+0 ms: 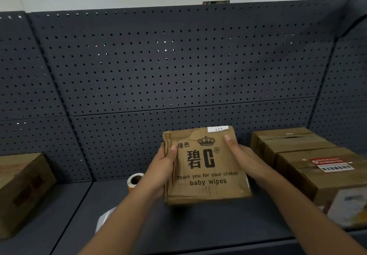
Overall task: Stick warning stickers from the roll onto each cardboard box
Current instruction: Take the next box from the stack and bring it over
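A worn brown cardboard box (206, 167) printed "baby wipes" is held above the dark shelf, its printed face tilted toward me. My left hand (161, 167) grips its left edge, thumb on the front. My right hand (241, 159) grips its right edge, thumb near the top corner. No warning sticker shows on this face. The sticker roll (134, 181) stands on the shelf just left of my left hand, partly hidden by my wrist.
A cardboard box (21, 191) sits at the far left. On the right are two boxes: a back one (288, 143) and a nearer one (325, 177) bearing a red and white sticker (331, 164). A white sheet (106, 219) lies under my left forearm. The pegboard wall (178, 66) stands behind.
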The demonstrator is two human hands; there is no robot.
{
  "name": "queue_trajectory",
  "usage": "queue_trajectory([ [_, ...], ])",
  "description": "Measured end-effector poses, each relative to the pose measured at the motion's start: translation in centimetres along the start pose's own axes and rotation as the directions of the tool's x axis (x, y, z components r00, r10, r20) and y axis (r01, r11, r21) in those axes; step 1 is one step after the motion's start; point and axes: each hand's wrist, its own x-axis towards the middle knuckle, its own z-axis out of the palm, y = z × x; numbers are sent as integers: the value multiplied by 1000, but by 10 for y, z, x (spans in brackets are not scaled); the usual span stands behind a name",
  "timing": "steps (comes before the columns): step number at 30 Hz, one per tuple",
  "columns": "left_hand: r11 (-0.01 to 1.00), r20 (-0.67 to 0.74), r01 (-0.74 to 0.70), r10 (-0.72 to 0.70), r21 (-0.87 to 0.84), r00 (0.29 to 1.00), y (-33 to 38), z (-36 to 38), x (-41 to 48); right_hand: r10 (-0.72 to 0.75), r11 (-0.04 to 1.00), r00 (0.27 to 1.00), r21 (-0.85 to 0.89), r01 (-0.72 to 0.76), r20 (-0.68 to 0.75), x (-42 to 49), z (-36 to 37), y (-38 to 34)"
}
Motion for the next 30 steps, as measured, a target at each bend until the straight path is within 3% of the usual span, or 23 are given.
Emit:
queue_trajectory([
  [6,991,-49,135,-135,-7,990,21,12,10,78,996,997,31,-79,26,14,-4,-9],
  [11,957,-181,131,-85,257,980,25,5,25,72,997,997,39,-72,0,28,-3,-4],
  [17,986,8,100,-102,130,995,19,5,37,178,969,983,183,-166,-48,40,-5,3],
  [23,991,7,133,-133,5,991,17,5,45,216,954,971,233,-187,-104,51,2,-2],
  [27,992,-40,125,-125,-13,991,11,1,43,175,977,975,148,-154,-136,53,-2,-1],
  [30,998,-151,51,-53,-23,987,8,-7,35,16,995,988,-92,-30,-152,46,-1,-12],
])
